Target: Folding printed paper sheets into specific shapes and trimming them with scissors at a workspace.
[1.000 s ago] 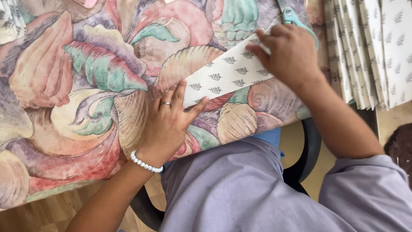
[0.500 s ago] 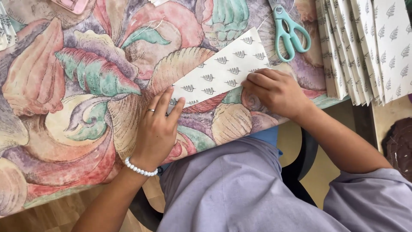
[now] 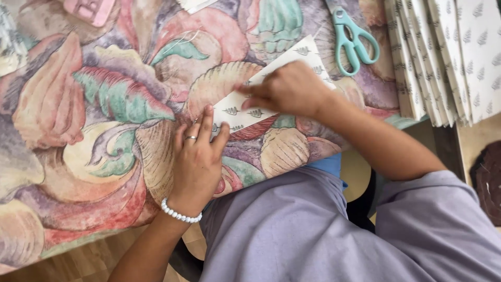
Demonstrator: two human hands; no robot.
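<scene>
Paper strip [image 3: 245,112], white with small leaf prints, lying on the floral tablecloth [image 3: 94,130]; its long axis runs diagonally from lower left to upper right. Left hand [image 3: 198,162], fingers spread flat, pins the lower-left end. Right hand [image 3: 287,89], fingers pressed together, bears down on the strip's middle, covering it. Teal scissors [image 3: 355,42] lie beyond the upper end, beside stacked printed sheets [image 3: 449,57].

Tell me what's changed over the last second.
The right hand slid along the folded paper from its far end toward the left hand, uncovering the scissors. The left hand stayed pressing the paper's near end; paper and stack stayed put.
</scene>
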